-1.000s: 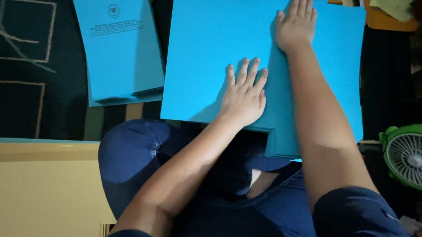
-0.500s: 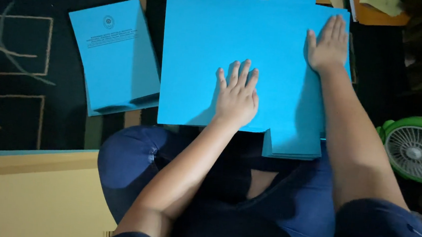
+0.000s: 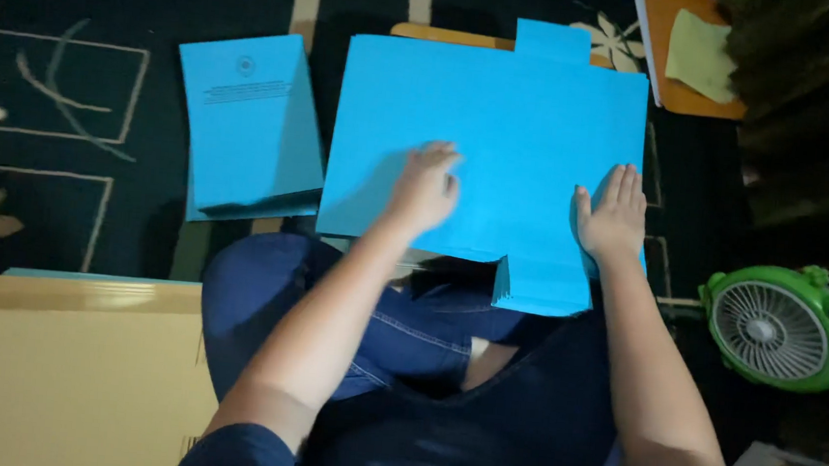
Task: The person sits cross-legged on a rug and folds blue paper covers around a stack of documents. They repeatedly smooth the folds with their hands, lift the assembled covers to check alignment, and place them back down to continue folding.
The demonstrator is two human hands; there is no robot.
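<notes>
Both your hands lie open and flat on the big blue paper stack (image 3: 521, 133): left hand (image 3: 425, 187) at 9 o'clock, right hand (image 3: 612, 216) at 4 o'clock.

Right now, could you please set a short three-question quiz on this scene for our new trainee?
1. True or false: both hands lie flat on the large blue sheet.
2. What stands to the person's right? A) a green fan B) a red kettle C) a white lamp
3. Fill in: to the left of the large sheet lies a smaller blue ____.

Key:
1. True: the left hand and right hand both press on it.
2. A, the green fan.
3. Folder: the folded blue folder on the dark carpet.
</notes>
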